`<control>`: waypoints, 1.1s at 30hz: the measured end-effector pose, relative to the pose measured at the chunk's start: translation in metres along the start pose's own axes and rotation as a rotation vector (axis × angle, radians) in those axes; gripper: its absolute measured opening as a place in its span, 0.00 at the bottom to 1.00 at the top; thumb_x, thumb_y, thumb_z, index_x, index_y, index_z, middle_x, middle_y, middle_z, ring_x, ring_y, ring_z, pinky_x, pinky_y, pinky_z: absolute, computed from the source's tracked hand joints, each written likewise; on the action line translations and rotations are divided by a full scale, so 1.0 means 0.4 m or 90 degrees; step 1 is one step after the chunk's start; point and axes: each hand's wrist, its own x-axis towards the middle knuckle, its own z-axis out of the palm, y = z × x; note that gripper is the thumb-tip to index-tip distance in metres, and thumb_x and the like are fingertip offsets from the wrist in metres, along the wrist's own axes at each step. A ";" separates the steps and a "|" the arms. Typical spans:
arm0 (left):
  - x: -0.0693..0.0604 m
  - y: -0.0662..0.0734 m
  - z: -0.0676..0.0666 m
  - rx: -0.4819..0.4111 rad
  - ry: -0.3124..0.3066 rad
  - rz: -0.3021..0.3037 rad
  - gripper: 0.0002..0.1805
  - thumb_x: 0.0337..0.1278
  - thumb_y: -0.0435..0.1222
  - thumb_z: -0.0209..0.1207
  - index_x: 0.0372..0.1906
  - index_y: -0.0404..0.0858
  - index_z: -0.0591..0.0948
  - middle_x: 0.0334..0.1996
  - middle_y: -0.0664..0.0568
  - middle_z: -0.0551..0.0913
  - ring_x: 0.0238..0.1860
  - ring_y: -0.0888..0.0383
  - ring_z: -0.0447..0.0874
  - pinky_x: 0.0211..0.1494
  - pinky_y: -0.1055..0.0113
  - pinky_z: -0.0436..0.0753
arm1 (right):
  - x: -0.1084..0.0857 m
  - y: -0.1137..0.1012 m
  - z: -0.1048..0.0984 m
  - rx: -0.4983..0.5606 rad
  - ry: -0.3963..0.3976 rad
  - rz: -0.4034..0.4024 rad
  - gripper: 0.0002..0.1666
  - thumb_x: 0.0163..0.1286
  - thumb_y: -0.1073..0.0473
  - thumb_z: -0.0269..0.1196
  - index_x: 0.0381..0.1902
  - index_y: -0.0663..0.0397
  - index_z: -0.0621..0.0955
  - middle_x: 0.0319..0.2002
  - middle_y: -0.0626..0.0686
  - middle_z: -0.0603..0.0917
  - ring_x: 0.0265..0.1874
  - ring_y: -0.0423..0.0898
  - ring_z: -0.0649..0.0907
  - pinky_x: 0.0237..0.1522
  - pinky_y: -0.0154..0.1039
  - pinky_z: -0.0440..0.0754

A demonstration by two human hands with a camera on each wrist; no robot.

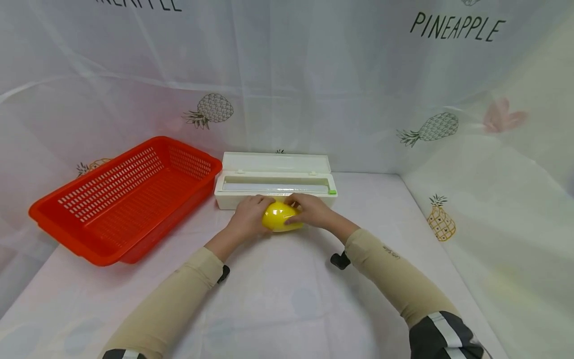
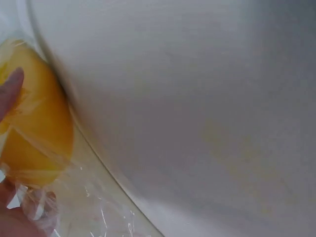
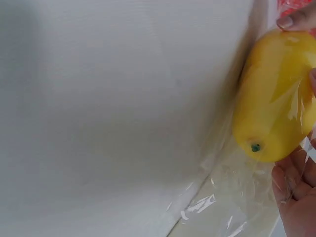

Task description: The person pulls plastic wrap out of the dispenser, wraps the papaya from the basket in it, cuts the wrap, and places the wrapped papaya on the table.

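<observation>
A glossy yellow oval fruit (image 1: 277,217), its kind unclear, lies on its side at the middle of the table. Clear cling film (image 3: 227,207) covers it and hangs in loose folds; a small green nub marks its right end. My left hand (image 1: 252,217) grips the left end, its fingers curved round the fruit and film. From the other side my right hand (image 1: 311,210) holds the right end, the thumb on the near side and fingers at the back. Just behind both hands stands a white cling film dispenser (image 1: 233,201), lid up, with the roll (image 1: 273,188) showing inside.
A red plastic basket (image 1: 154,242) with slotted walls sits at the left, its corner close beside the dispenser. White pineapple-print cloth (image 1: 314,114) rises behind and at the right of the white-covered table (image 1: 278,299).
</observation>
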 end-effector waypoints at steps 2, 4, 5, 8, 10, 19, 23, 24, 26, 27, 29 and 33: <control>0.002 0.000 0.005 0.006 -0.002 -0.003 0.47 0.34 0.47 0.79 0.65 0.41 0.71 0.61 0.45 0.74 0.59 0.43 0.68 0.65 0.49 0.67 | -0.007 0.000 -0.002 0.015 -0.008 0.008 0.34 0.57 0.50 0.74 0.60 0.53 0.76 0.55 0.49 0.79 0.52 0.47 0.77 0.58 0.42 0.74; 0.002 0.001 0.009 0.015 -0.002 -0.008 0.48 0.34 0.47 0.79 0.65 0.42 0.71 0.61 0.46 0.74 0.59 0.43 0.68 0.64 0.48 0.67 | -0.018 -0.004 -0.006 0.026 -0.001 0.013 0.36 0.58 0.51 0.74 0.62 0.53 0.75 0.58 0.50 0.77 0.55 0.48 0.76 0.61 0.44 0.72; 0.002 0.002 0.010 0.018 -0.002 -0.011 0.48 0.33 0.48 0.79 0.65 0.42 0.71 0.61 0.47 0.74 0.59 0.43 0.68 0.64 0.47 0.67 | -0.024 -0.007 -0.007 0.027 0.008 0.011 0.37 0.58 0.51 0.74 0.63 0.53 0.74 0.59 0.50 0.76 0.57 0.48 0.75 0.62 0.45 0.71; 0.000 0.003 0.012 0.027 -0.001 -0.019 0.47 0.34 0.49 0.79 0.65 0.44 0.71 0.62 0.48 0.74 0.59 0.44 0.68 0.63 0.46 0.67 | -0.045 -0.025 -0.007 0.034 0.071 -0.011 0.33 0.58 0.54 0.74 0.59 0.54 0.77 0.58 0.52 0.76 0.58 0.51 0.73 0.63 0.47 0.71; 0.000 0.005 0.012 0.027 -0.002 -0.023 0.47 0.34 0.49 0.79 0.65 0.45 0.71 0.62 0.49 0.74 0.59 0.44 0.68 0.62 0.45 0.68 | -0.057 -0.039 0.001 0.047 0.120 -0.024 0.27 0.57 0.56 0.74 0.54 0.55 0.79 0.53 0.52 0.77 0.53 0.51 0.75 0.58 0.46 0.75; -0.005 0.006 0.004 0.015 0.004 -0.023 0.46 0.33 0.48 0.79 0.64 0.43 0.73 0.62 0.48 0.75 0.60 0.44 0.69 0.63 0.45 0.67 | -0.080 -0.047 0.075 0.011 0.179 -0.005 0.31 0.51 0.58 0.78 0.52 0.58 0.78 0.49 0.52 0.75 0.48 0.48 0.74 0.55 0.41 0.76; -0.003 0.001 -0.004 0.000 0.004 -0.010 0.44 0.34 0.47 0.79 0.63 0.42 0.74 0.60 0.48 0.76 0.60 0.44 0.69 0.64 0.47 0.66 | -0.073 -0.037 0.089 -0.114 0.179 -0.047 0.40 0.47 0.57 0.80 0.56 0.58 0.74 0.53 0.55 0.73 0.55 0.52 0.71 0.61 0.44 0.71; -0.001 -0.001 -0.004 -0.005 0.004 -0.006 0.43 0.35 0.47 0.78 0.62 0.42 0.74 0.60 0.48 0.76 0.59 0.45 0.70 0.64 0.47 0.66 | -0.069 -0.036 0.091 -0.141 0.175 -0.049 0.42 0.46 0.56 0.81 0.57 0.57 0.73 0.53 0.56 0.72 0.55 0.52 0.71 0.62 0.43 0.70; 0.001 -0.006 -0.004 -0.013 0.003 0.002 0.42 0.35 0.47 0.78 0.62 0.41 0.75 0.58 0.49 0.77 0.58 0.46 0.71 0.64 0.48 0.67 | -0.063 -0.038 0.091 -0.180 0.177 -0.062 0.43 0.45 0.55 0.81 0.56 0.58 0.73 0.53 0.57 0.73 0.55 0.53 0.71 0.62 0.43 0.70; 0.002 -0.008 -0.003 -0.015 0.002 0.005 0.42 0.36 0.47 0.78 0.61 0.41 0.75 0.58 0.49 0.78 0.57 0.47 0.71 0.63 0.49 0.67 | -0.060 -0.039 0.091 -0.197 0.179 -0.067 0.42 0.45 0.55 0.81 0.56 0.59 0.73 0.52 0.57 0.74 0.55 0.54 0.72 0.62 0.44 0.70; 0.003 -0.011 -0.002 -0.015 0.004 0.010 0.42 0.36 0.48 0.77 0.61 0.41 0.75 0.57 0.50 0.79 0.56 0.47 0.72 0.62 0.49 0.68 | -0.056 -0.043 0.088 -0.232 0.179 -0.076 0.41 0.47 0.53 0.80 0.55 0.60 0.73 0.52 0.58 0.76 0.54 0.54 0.72 0.62 0.44 0.69; -0.005 -0.006 -0.002 -0.032 0.014 -0.001 0.43 0.35 0.46 0.78 0.63 0.42 0.73 0.57 0.47 0.76 0.54 0.46 0.73 0.60 0.49 0.70 | -0.052 -0.040 0.079 -0.275 0.172 -0.092 0.39 0.49 0.49 0.79 0.54 0.59 0.74 0.51 0.56 0.78 0.51 0.52 0.73 0.58 0.45 0.70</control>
